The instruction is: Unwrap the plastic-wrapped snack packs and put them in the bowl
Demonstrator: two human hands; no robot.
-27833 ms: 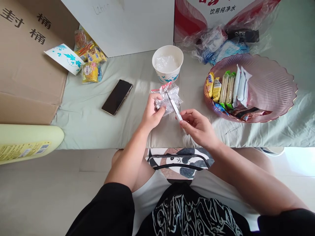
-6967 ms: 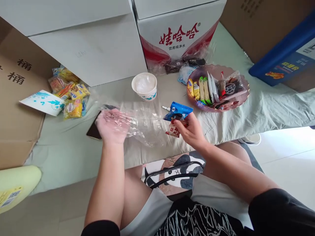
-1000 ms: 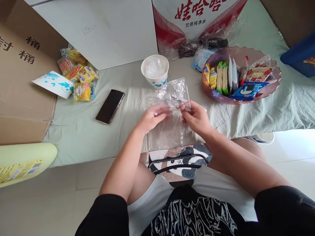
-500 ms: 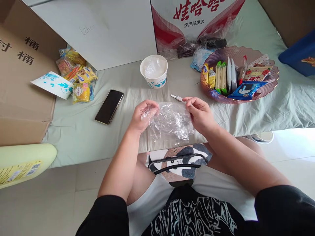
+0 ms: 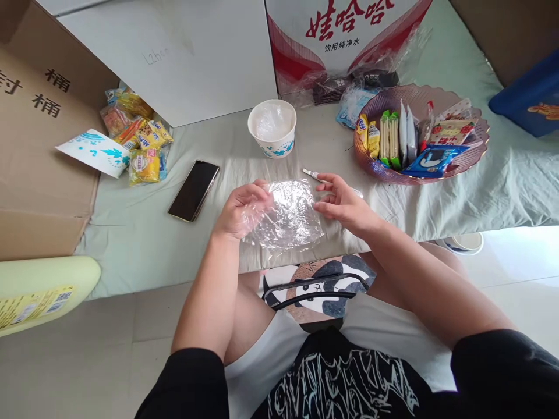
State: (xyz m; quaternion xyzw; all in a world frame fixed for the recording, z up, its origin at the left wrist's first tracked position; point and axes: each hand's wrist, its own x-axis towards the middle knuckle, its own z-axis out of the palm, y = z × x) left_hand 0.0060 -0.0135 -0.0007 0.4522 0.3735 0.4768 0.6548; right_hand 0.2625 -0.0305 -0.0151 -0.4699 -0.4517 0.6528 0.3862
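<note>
The fingers (image 5: 257,195) of the left hand (image 5: 239,210) were curled around the left edge of a crumpled clear bag (image 5: 288,216), gripping it, with some of the film draped over the knuckles. The right hand (image 5: 343,203) lay against the bag's right edge with its fingers stretched out and slack, touching the plastic but not pinching it. The bag sat between the two hands, low over the pale green sheet (image 5: 144,244) near its front edge.

Just behind the right hand's fingertips, a small white cutter (image 5: 312,173) lay on the sheet. Farther back stood a paper cup (image 5: 272,128) with clear plastic stuffed inside it. Left of the hands, a dark phone (image 5: 194,190) lay face up, well apart from the bag. Beyond the phone, a heap of yellow snack packs (image 5: 142,139) rested against a brown carton (image 5: 39,145), with a flattened paper cup sleeve (image 5: 98,152) lying beside them.

To the right, a pink scalloped tray (image 5: 474,151) held packets standing in a row and a blue cookie pack (image 5: 432,161) lying across its front. Behind the tray, more wrapped packets (image 5: 353,93) lay at the foot of a red-and-white box (image 5: 345,41). A white box (image 5: 192,58) stood beside it.
</note>
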